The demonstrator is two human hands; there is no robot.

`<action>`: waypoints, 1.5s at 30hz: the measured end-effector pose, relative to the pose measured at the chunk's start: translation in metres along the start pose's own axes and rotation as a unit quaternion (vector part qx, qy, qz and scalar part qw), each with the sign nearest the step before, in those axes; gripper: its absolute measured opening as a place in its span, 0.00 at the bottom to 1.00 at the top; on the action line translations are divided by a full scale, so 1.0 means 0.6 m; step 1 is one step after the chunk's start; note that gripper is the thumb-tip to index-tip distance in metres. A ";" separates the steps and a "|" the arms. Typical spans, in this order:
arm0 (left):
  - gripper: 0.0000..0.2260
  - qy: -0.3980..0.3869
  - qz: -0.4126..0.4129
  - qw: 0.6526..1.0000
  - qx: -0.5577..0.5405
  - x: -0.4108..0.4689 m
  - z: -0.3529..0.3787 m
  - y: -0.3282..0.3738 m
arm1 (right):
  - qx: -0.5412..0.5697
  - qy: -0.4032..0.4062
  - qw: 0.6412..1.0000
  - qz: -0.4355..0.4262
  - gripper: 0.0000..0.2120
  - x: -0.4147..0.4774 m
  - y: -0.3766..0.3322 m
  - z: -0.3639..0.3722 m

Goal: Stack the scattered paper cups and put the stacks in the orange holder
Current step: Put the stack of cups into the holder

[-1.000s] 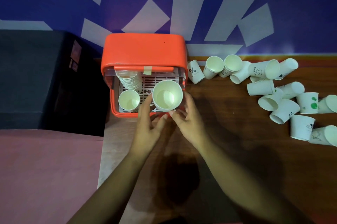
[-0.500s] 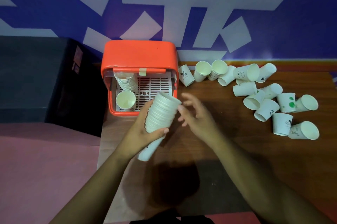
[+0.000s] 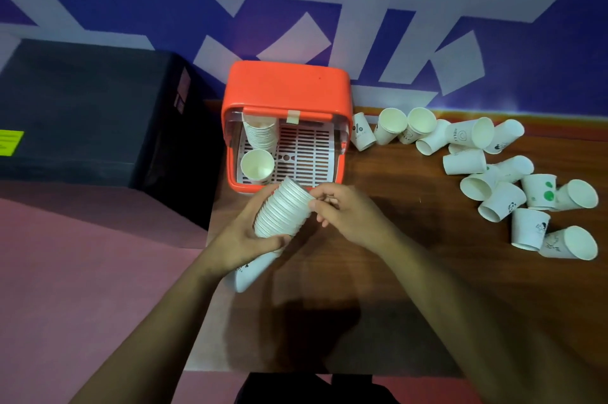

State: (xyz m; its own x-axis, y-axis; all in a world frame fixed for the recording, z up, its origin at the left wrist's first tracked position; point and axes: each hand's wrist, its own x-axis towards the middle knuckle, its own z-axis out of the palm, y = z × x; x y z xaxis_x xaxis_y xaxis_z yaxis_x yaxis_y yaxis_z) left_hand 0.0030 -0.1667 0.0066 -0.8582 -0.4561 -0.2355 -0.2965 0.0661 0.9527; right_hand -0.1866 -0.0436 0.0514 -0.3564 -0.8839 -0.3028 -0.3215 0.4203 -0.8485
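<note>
Cup stack (image 3: 283, 212) is in my left hand (image 3: 243, 239), tilted, rims pointing up toward the orange holder (image 3: 286, 87), base end sticking out below my palm. It sits over the table (image 3: 394, 272) just in front of the holder's open side, not inside it. Left fingers wrapped around the stack's middle. My right hand (image 3: 348, 216) is at the stack's rim end, fingers loosely curled and touching the top rims, not gripping anything of its own.

Inside the holder, on the white slotted tray (image 3: 306, 153): one stack leaning at the back left (image 3: 260, 133), one upright cup or short stack (image 3: 257, 165) in front of it. Right half of the tray bare.

Loose cups (image 3: 493, 173) lie scattered on the table to the right, most on their sides, a few standing mouth down. Black box (image 3: 82, 114) sits left of the holder.
</note>
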 end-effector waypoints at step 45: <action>0.35 0.130 -0.040 0.982 -0.133 -0.032 -0.079 -0.113 | -0.302 0.075 0.937 -0.161 0.09 0.209 0.011 0.112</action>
State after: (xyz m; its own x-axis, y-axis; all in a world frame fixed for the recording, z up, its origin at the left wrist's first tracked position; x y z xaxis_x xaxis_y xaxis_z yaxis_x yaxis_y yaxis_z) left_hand 0.0592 -0.2044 -0.0445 -0.6899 -0.6645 -0.2871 -0.2087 -0.1971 0.9579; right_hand -0.1742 -0.1654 -0.0214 -0.2598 -0.9652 0.0292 -0.8546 0.2157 -0.4723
